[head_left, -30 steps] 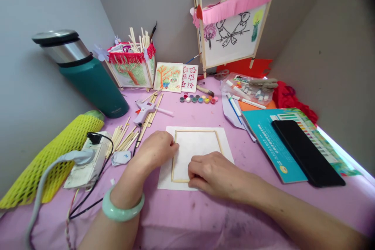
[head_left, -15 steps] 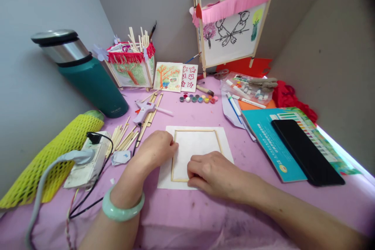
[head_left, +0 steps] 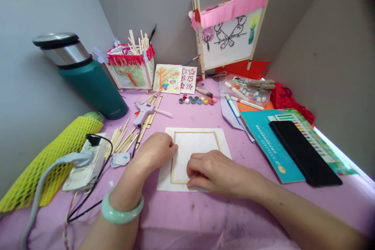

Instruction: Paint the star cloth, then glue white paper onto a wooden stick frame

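Left of frame [head_left: 195,132] — glue gun [head_left: 143,112], sticks [head_left: 123,138]

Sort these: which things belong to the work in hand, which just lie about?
In hand: left hand and right hand pressing the thin wooden stick frame on the white paper sheet.
Lying about: pale plastic glue gun, green steel flask, black phone, coloured paint pots.

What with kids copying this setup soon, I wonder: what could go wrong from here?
1. The left hand and right hand both press on the wooden stick frame. Uneven pressure might skew a stick on the paper sheet.
2. The glue gun lies against loose sticks. If it is powered from the power strip, its tip could scorch them or a finger.
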A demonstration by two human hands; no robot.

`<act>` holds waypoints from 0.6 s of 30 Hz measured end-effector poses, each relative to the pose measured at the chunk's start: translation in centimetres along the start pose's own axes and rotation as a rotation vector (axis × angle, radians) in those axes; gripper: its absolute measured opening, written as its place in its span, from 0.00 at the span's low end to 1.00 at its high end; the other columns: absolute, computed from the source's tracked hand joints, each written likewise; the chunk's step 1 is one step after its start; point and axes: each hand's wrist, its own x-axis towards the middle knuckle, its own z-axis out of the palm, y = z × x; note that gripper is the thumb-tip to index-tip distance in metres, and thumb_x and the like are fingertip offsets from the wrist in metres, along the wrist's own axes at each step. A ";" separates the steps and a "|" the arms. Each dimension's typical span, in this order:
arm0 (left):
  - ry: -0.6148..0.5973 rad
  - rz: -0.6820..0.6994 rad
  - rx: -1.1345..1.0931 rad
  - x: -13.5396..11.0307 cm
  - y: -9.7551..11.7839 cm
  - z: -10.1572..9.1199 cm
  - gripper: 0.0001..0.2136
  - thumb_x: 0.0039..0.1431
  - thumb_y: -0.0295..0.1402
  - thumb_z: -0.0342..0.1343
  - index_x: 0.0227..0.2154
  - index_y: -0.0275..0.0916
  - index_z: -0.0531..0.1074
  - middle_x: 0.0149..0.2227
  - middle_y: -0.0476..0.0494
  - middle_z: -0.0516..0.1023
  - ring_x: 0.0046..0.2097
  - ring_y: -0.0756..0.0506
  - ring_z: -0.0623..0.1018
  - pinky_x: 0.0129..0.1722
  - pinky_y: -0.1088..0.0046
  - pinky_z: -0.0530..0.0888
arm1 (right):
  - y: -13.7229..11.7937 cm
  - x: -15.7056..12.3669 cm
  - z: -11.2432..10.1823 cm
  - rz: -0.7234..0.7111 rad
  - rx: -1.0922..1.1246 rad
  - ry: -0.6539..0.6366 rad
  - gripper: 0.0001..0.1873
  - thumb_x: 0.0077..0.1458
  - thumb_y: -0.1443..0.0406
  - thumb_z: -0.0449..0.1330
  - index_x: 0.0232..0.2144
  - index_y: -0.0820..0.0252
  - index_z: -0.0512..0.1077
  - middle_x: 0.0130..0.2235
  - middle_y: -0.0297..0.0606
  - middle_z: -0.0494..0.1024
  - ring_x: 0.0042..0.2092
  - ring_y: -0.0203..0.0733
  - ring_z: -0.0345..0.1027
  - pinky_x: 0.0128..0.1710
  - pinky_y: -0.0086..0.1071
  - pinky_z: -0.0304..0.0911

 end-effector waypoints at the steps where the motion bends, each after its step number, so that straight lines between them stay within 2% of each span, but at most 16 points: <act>1: 0.000 0.000 0.000 0.0 0.0 0.0 0.14 0.55 0.37 0.46 0.22 0.39 0.73 0.21 0.45 0.75 0.24 0.48 0.73 0.27 0.74 0.65 | 0.2 0.2 -0.5 0.007 0.005 0.029 0.05 0.55 0.63 0.59 0.31 0.59 0.71 0.32 0.32 0.75 0.32 0.33 0.66 0.32 0.26 0.54; 5: 0.004 0.011 -0.004 -0.1 0.1 -0.1 0.14 0.55 0.36 0.46 0.22 0.38 0.74 0.22 0.43 0.76 0.25 0.47 0.73 0.29 0.73 0.65 | 2.0 1.9 -2.3 0.114 -0.100 0.246 0.05 0.57 0.66 0.55 0.33 0.60 0.72 0.35 0.34 0.75 0.34 0.34 0.66 0.33 0.27 0.54; 7: 0.006 0.020 -0.009 -0.1 0.1 -0.1 0.14 0.55 0.36 0.46 0.23 0.38 0.74 0.22 0.43 0.76 0.26 0.47 0.73 0.29 0.73 0.65 | 3.0 3.1 -2.6 0.165 -0.206 0.310 0.07 0.58 0.67 0.54 0.35 0.59 0.72 0.37 0.36 0.74 0.36 0.35 0.67 0.34 0.28 0.54; 12: 0.013 0.015 -0.030 0.0 -0.2 0.0 0.13 0.55 0.36 0.46 0.23 0.38 0.74 0.23 0.43 0.76 0.26 0.47 0.74 0.28 0.73 0.65 | 4.3 4.9 -1.8 0.215 -0.353 0.338 0.11 0.60 0.65 0.51 0.41 0.56 0.72 0.40 0.37 0.73 0.38 0.37 0.67 0.35 0.29 0.53; 18: 0.005 0.001 -0.051 0.0 -0.3 0.1 0.13 0.55 0.36 0.47 0.22 0.38 0.73 0.21 0.45 0.75 0.21 0.50 0.72 0.26 0.74 0.64 | 4.2 5.3 -1.1 0.225 -0.397 0.323 0.13 0.62 0.64 0.49 0.40 0.57 0.73 0.39 0.37 0.73 0.37 0.36 0.67 0.33 0.30 0.52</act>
